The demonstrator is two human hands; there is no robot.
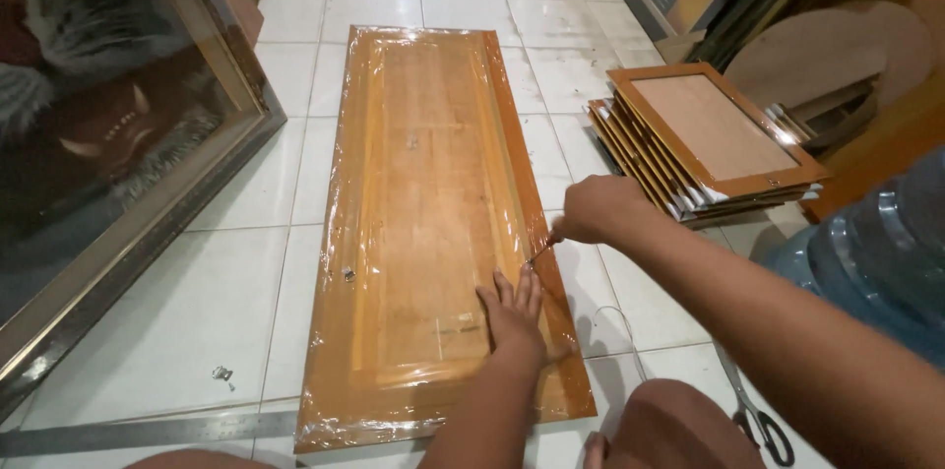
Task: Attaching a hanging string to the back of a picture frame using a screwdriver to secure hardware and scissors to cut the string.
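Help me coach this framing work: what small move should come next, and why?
Probably draw the small metal tool in the right hand a little further along the long plastic-wrapped wooden frame's right rail. Its tip meets the film there, and the left hand lies flat just below, steadying it.

- Right of your grip: a stack of small wooden frames.
- Below it: scissors on the floor.
- Far left: a metal ruler and a big framed picture.
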